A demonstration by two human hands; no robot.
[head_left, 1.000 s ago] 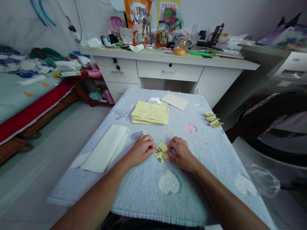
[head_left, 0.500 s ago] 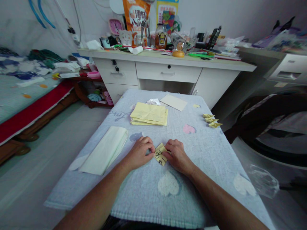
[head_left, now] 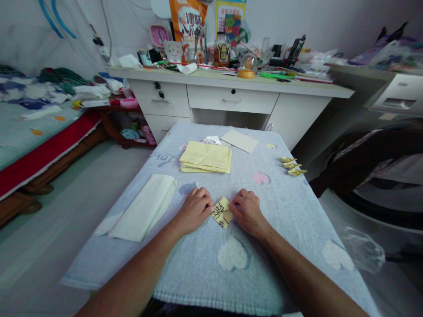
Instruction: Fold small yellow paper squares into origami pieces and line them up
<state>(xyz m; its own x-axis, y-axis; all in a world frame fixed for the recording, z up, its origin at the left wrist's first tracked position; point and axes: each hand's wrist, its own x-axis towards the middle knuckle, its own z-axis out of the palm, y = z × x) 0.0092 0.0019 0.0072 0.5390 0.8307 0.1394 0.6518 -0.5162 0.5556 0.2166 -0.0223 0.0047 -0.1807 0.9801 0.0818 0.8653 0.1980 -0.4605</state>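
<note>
A small folded square of yellow paper [head_left: 222,213] with black handwritten characters lies on the cloth, turned cornerwise between my hands. My left hand [head_left: 197,208] pinches its left corner between thumb and finger. At the opposite corner, my right hand [head_left: 247,210] has its thumb and fingertips closed on the edge. Beyond the hands rests a stack of yellow paper sheets [head_left: 205,156]. Three small boat-shaped folded papers [head_left: 292,166] stand in a row at the right edge of the table.
A folded pale cloth or sheet [head_left: 145,207] lies left of my arm. Crumpled white tissue [head_left: 212,140] and a beige card [head_left: 239,141] sit behind the stack. A white desk [head_left: 231,81] crowded with items stands behind the table [head_left: 280,264]; a washing machine [head_left: 396,99] is at right.
My right hand has shifted slightly right, its thumb sliding off the paper's face to the right corner. More of the writing shows. The left hand stays nearly in place.
</note>
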